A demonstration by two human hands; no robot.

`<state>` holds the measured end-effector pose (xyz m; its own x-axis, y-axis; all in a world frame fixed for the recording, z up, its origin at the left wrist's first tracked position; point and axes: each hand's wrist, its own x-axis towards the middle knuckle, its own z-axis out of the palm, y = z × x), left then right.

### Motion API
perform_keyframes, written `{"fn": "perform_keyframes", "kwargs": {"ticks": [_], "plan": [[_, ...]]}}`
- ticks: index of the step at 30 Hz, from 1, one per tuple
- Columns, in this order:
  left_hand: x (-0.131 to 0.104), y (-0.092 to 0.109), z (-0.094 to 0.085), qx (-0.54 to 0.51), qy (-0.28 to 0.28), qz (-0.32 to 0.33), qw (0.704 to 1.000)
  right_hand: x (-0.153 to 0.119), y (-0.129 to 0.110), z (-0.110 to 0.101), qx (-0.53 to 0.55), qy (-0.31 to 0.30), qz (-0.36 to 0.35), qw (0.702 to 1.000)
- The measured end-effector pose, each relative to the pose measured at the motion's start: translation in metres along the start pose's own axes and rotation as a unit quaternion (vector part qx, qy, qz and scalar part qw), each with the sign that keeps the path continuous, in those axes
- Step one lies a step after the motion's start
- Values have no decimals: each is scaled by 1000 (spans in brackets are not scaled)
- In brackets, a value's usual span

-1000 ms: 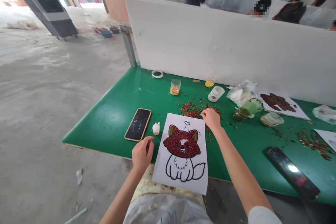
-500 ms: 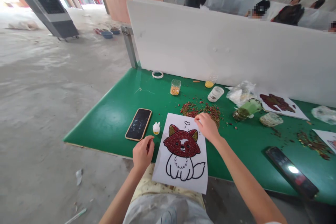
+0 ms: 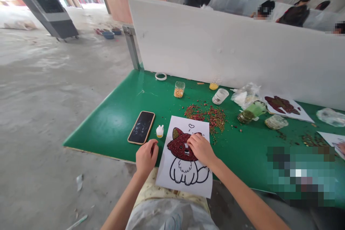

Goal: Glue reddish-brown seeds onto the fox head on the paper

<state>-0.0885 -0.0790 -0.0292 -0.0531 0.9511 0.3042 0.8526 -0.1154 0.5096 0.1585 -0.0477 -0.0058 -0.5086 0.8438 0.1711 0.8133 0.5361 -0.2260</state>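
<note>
A white sheet (image 3: 165, 172) with a cartoon fox outline overhangs the table's front edge. The fox's head (image 3: 176, 146) is covered in dark red grains, one visible ear is olive, and the body is bare paper. Over the fox's face is my right hand (image 3: 202, 149), fingertips pinched together; anything in them is too small to make out. It hides the right ear and eye. My left hand (image 3: 146, 157) rests curled at the table edge, left of the sheet; what its fingers hold, if anything, is hidden. Beside it are a small white bottle (image 3: 160, 131) and a phone (image 3: 141, 127).
Loose red and green grains (image 3: 215, 118) lie behind the sheet. Further back are a cup of orange bits (image 3: 179, 90), a tipped clear cup (image 3: 220, 96), a tape roll (image 3: 161, 76) and a green jar (image 3: 252, 111). A white panel (image 3: 215, 46) borders the table (image 3: 107, 122).
My right hand has moved from the grains by the sheet's top right corner down and left onto the fox's face. My left hand has stayed at the table edge.
</note>
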Motion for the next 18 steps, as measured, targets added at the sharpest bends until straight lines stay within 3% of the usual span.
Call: {"fn": "perform_keyframes", "kwargs": {"ticks": [10, 18], "plan": [[1, 1, -1, 2, -2, 0, 1000, 1, 4, 0, 26, 20, 2, 999], [1, 1, -2, -1, -3, 1, 1000, 3, 6, -6, 91, 47, 78, 992]]}}
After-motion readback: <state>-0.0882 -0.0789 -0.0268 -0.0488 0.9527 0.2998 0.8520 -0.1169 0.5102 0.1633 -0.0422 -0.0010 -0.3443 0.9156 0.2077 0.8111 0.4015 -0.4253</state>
